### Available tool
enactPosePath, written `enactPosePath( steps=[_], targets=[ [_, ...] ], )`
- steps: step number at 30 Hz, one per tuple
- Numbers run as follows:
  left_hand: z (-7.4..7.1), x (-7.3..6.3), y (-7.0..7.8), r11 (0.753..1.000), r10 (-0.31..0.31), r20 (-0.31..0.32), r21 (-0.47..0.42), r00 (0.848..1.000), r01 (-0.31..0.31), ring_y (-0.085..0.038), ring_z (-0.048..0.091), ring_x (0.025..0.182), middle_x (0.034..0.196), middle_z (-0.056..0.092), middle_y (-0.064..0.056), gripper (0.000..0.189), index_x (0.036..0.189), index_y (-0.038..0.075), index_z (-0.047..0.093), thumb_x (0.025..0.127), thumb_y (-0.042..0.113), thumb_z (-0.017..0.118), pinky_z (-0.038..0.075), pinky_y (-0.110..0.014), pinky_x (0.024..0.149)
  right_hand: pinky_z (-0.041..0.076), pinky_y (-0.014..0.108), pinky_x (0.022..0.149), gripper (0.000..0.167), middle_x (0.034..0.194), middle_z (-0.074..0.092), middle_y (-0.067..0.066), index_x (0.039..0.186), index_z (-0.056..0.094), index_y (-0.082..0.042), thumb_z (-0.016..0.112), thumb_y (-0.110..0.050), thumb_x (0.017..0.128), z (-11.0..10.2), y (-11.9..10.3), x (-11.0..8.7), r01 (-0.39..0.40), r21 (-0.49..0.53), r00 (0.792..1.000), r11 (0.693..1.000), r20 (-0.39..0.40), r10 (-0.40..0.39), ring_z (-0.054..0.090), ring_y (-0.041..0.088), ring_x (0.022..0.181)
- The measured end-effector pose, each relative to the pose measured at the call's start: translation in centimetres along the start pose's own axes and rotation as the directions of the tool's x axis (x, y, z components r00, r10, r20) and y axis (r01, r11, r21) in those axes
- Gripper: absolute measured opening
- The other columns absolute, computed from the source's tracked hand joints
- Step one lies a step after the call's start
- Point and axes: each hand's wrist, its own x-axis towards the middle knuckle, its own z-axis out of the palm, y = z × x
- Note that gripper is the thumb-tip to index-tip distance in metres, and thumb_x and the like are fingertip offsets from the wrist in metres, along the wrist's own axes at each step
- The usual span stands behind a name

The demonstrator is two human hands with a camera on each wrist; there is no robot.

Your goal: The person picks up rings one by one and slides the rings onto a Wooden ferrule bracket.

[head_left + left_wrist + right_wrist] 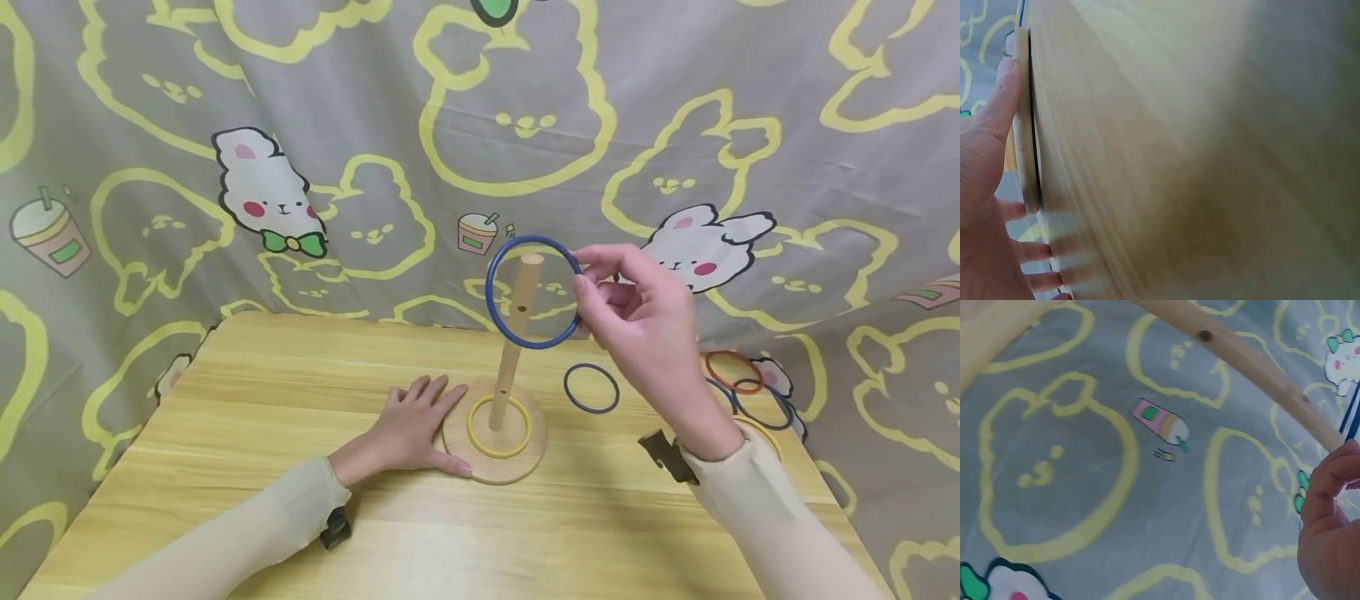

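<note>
My right hand pinches a blue ring between thumb and fingers, raised at the top of a wooden peg. The ring overlaps the peg's upper part; whether it encircles the peg I cannot tell. The right wrist view shows part of this ring beside the fingers. The peg rises from a round wooden base, where a yellow ring lies around its foot. My left hand rests spread at the base's left side, thumb touching the edge, fingers extended, as the left wrist view also shows.
A second blue ring lies on the wooden table right of the base. Farther right, partly behind my right forearm, are an orange ring, blue rings and a yellow ring. A patterned curtain hangs behind the table.
</note>
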Motion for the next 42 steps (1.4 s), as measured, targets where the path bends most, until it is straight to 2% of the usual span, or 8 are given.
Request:
enactPosePath(
  steps=[7,11,14,19,30,38,42],
  targets=[
    [0.7,0.1,-0.6,1.0,0.01,-0.014,-0.004,1.0,-0.01,-0.056,0.03,0.154,0.171,0.032,-0.028,0.13,0.172,0.013,0.034,0.075,0.087,0.079,0.033,-0.069,0.106,0.052,0.02,0.061,0.02,0.092,0.067,0.009,0.118,0.076,0.001,0.069,0.008,0.1,0.8,3.3,-0.8,-0.103,-0.104,0.992,0.989,0.067,0.11,0.067,0.017,0.073],
    [1.2,0.2,-1.0,1.0,0.012,-0.026,-0.008,1.0,-0.013,-0.055,0.028,0.155,0.173,0.031,-0.027,0.132,0.173,0.016,0.033,0.073,0.09,0.077,0.032,-0.07,0.107,0.052,0.02,0.063,0.021,0.091,0.068,0.009,0.118,0.076,0.001,0.07,0.007,0.099,1.4,5.0,-1.8,-0.152,-0.15,0.979,0.977,0.111,0.169,0.065,0.019,0.073],
    [1.0,0.2,-0.8,1.0,0.009,-0.022,-0.007,1.0,-0.009,-0.055,0.028,0.155,0.172,0.031,-0.027,0.131,0.173,0.016,0.034,0.074,0.088,0.079,0.032,-0.07,0.108,0.051,0.021,0.066,0.02,0.091,0.068,0.008,0.117,0.076,0.001,0.07,0.006,0.099,2.0,6.2,-2.7,-0.186,-0.191,0.965,0.964,0.148,0.215,0.063,0.02,0.076],
    [0.2,0.0,-0.1,1.0,-0.009,0.004,-0.007,1.0,0.009,-0.054,0.029,0.155,0.172,0.032,-0.027,0.129,0.173,0.015,0.035,0.075,0.085,0.081,0.032,-0.07,0.109,0.05,0.023,0.068,0.018,0.092,0.067,0.004,0.115,0.076,-0.001,0.069,0.001,0.099,2.8,8.5,-4.4,-0.226,-0.253,0.935,0.941,0.216,0.283,0.061,0.018,0.078],
    [0.4,0.0,-0.1,1.0,-0.006,-0.009,0.002,1.0,0.006,-0.054,0.031,0.154,0.171,0.034,-0.027,0.128,0.172,0.014,0.036,0.075,0.084,0.082,0.034,-0.069,0.107,0.047,0.025,0.063,0.014,0.086,0.063,0.0,0.109,0.072,0.002,0.066,0.005,0.097,4.4,13.2,-8.0,-0.242,-0.302,0.878,0.922,0.336,0.341,0.058,0.013,0.069],
    [0.3,0.1,-0.1,1.0,0.0,-0.025,0.022,1.0,0.0,-0.055,0.033,0.153,0.17,0.035,-0.027,0.128,0.171,0.013,0.037,0.075,0.084,0.082,0.035,-0.068,0.106,0.048,0.025,0.065,0.015,0.087,0.062,0.0,0.111,0.069,0.0,0.065,0.006,0.098,4.8,15.1,-9.4,-0.305,-0.321,0.816,0.897,0.398,0.42,0.058,0.014,0.072],
    [0.3,0.2,-0.1,1.0,-0.003,-0.02,0.027,1.0,0.004,-0.054,0.033,0.153,0.17,0.035,-0.027,0.128,0.172,0.013,0.037,0.075,0.084,0.082,0.035,-0.068,0.106,0.048,0.025,0.065,0.015,0.088,0.062,0.0,0.113,0.069,0.0,0.065,0.005,0.099,5.1,15.5,-9.7,-0.329,-0.329,0.793,0.885,0.413,0.448,0.057,0.013,0.073]
  ],
)
